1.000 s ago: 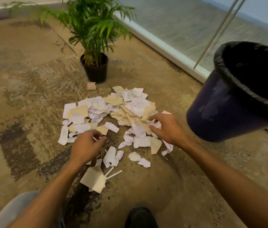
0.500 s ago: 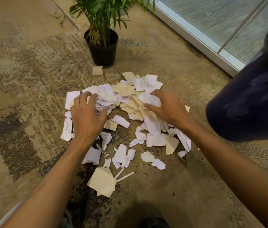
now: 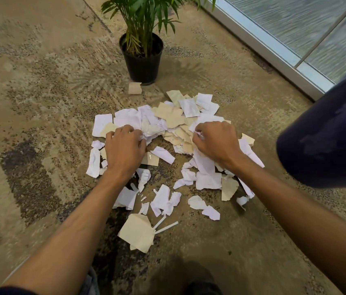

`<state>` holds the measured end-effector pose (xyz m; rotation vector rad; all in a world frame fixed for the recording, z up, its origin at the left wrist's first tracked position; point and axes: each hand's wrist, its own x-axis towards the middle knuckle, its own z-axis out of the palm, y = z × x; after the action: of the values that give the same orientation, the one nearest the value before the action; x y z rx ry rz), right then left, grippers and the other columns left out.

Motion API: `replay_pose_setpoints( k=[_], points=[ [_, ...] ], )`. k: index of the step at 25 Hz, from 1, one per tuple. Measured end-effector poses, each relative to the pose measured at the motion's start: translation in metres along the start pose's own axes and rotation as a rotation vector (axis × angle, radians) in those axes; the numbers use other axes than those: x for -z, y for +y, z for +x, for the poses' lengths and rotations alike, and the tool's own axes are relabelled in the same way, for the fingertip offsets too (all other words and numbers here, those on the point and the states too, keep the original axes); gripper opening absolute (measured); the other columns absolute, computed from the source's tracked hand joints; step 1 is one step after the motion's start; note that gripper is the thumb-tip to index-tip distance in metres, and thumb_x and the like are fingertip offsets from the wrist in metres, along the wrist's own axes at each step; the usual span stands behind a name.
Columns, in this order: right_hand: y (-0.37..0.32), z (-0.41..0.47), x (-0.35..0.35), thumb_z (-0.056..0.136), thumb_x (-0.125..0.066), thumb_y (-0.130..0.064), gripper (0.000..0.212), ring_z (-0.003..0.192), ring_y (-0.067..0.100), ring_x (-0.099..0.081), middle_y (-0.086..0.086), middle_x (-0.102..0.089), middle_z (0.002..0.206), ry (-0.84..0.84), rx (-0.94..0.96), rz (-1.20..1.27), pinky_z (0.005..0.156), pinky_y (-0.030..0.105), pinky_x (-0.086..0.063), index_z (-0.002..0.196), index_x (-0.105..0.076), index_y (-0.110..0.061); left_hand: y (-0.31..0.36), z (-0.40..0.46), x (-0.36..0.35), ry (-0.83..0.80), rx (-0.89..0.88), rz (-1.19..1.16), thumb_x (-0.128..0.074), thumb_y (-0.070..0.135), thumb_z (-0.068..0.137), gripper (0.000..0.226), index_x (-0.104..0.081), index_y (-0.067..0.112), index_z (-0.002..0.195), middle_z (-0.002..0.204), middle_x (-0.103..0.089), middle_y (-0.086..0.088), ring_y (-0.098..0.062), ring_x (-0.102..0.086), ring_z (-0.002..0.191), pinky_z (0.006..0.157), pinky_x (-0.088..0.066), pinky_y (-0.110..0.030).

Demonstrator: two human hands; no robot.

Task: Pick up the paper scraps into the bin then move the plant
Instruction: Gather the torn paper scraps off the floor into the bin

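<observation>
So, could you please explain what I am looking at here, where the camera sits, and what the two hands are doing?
There is no machine here: a person wears one wide-angle camera on the head, looking forward and down at their own bare hands. On the mottled beige carpet lies a heap of torn white and cream paper scraps. The left hand and the right hand both have their fingers curled into the heap, gathering scraps. Beyond the heap stands a green leafy plant in a round black plastic pot, with one cream scrap lying at its foot. The large dark blue shape at the right edge is the bin, seen only partly.
</observation>
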<state>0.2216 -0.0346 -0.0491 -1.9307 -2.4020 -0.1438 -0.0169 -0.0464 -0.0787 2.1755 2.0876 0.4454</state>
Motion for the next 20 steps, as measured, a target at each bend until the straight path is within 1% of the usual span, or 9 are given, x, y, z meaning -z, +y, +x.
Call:
replay_pose_setpoints(
  k=[4,7,9,11,13,14,16,18,20],
  points=[
    [-0.007,-0.004,0.022,0.095,-0.05,-0.032,0.03,0.067,0.022,-0.065,0.001,-0.074,0.079,0.103,-0.024,0.243,0.06,0.034,-0.052,0.089,-0.074,-0.015,0.0,0.001,0.009,0.049,-0.029,-0.07,-0.052,0.027,0.095,0.027,-0.073,0.011,0.099,0.099,-0.069,-0.006,-0.028,-0.061,0.091,0.087,-0.04,-0.042],
    [-0.012,0.016,0.036,0.095,-0.057,-0.03,0.025,0.07,0.011,-0.067,-0.003,-0.076,0.088,0.2,-0.115,0.603,0.07,0.032,-0.055,0.099,-0.076,-0.016,-0.001,0.008,0.019,0.123,0.112,-0.513,-0.055,0.029,0.095,0.026,-0.073,0.011,0.101,0.101,-0.071,-0.002,-0.017,-0.064,0.082,0.076,-0.051,-0.035],
    [-0.016,0.038,0.036,0.094,-0.061,-0.027,0.022,0.077,0.007,-0.066,-0.003,-0.075,0.093,0.134,-0.16,0.759,0.075,0.027,-0.054,0.103,-0.076,-0.015,-0.006,0.017,0.021,0.138,0.268,-0.82,-0.061,0.029,0.092,0.019,-0.074,0.015,0.096,0.093,-0.072,0.003,-0.009,-0.064,0.081,0.072,-0.052,-0.026],
    [-0.021,0.059,0.027,0.093,-0.064,-0.023,0.019,0.078,0.009,-0.065,0.002,-0.075,0.093,-0.022,-0.208,0.94,0.072,0.028,-0.051,0.101,-0.077,-0.01,-0.017,0.024,0.02,0.121,0.38,-0.94,-0.064,0.027,0.091,0.013,-0.073,0.018,0.09,0.086,-0.072,0.003,-0.01,-0.065,0.078,0.07,-0.051,-0.026],
    [-0.026,0.076,0.012,0.092,-0.066,-0.023,0.019,0.082,0.015,-0.061,0.006,-0.073,0.097,-0.157,-0.202,0.926,0.073,0.026,-0.043,0.097,-0.076,-0.007,-0.029,0.027,0.014,0.097,0.418,-0.891,-0.066,0.028,0.09,0.017,-0.073,0.013,0.092,0.098,-0.07,-0.003,-0.013,-0.064,0.088,0.08,-0.051,-0.033],
    [-0.028,0.083,0.004,0.091,-0.067,-0.024,0.02,0.088,0.017,-0.059,0.005,-0.07,0.103,-0.205,-0.182,0.866,0.076,0.024,-0.04,0.097,-0.076,-0.007,-0.035,0.028,0.01,0.072,0.427,-0.821,-0.067,0.029,0.089,0.02,-0.074,0.011,0.095,0.112,-0.066,-0.005,-0.016,-0.06,0.103,0.091,-0.048,-0.04],
    [-0.031,0.093,-0.007,0.089,-0.069,-0.028,0.023,0.102,0.015,-0.054,0.002,-0.063,0.116,-0.263,-0.127,0.725,0.085,0.026,-0.04,0.1,-0.074,-0.009,-0.041,0.029,0.004,-0.011,0.416,-0.662,-0.068,0.033,0.087,0.022,-0.075,0.016,0.098,0.137,-0.049,-0.003,-0.022,-0.037,0.131,0.109,-0.03,-0.052],
    [-0.035,0.097,-0.014,0.086,-0.07,-0.032,0.024,0.111,0.02,-0.057,0.002,-0.064,0.121,-0.287,-0.072,0.599,0.096,0.036,-0.044,0.101,-0.072,-0.013,-0.041,0.031,0.002,-0.108,0.367,-0.599,-0.07,0.035,0.083,0.018,-0.076,0.021,0.093,0.146,-0.042,-0.003,-0.023,-0.028,0.139,0.112,-0.02,-0.057],
    [-0.037,0.094,-0.015,0.084,-0.07,-0.033,0.024,0.11,0.022,-0.059,0.001,-0.067,0.117,-0.275,-0.037,0.532,0.097,0.042,-0.045,0.104,-0.07,-0.019,-0.035,0.033,0.001,-0.134,0.36,-0.647,-0.072,0.032,0.079,0.013,-0.076,0.022,0.086,0.141,-0.049,-0.004,-0.021,-0.038,0.134,0.11,-0.026,-0.055]
  ],
)
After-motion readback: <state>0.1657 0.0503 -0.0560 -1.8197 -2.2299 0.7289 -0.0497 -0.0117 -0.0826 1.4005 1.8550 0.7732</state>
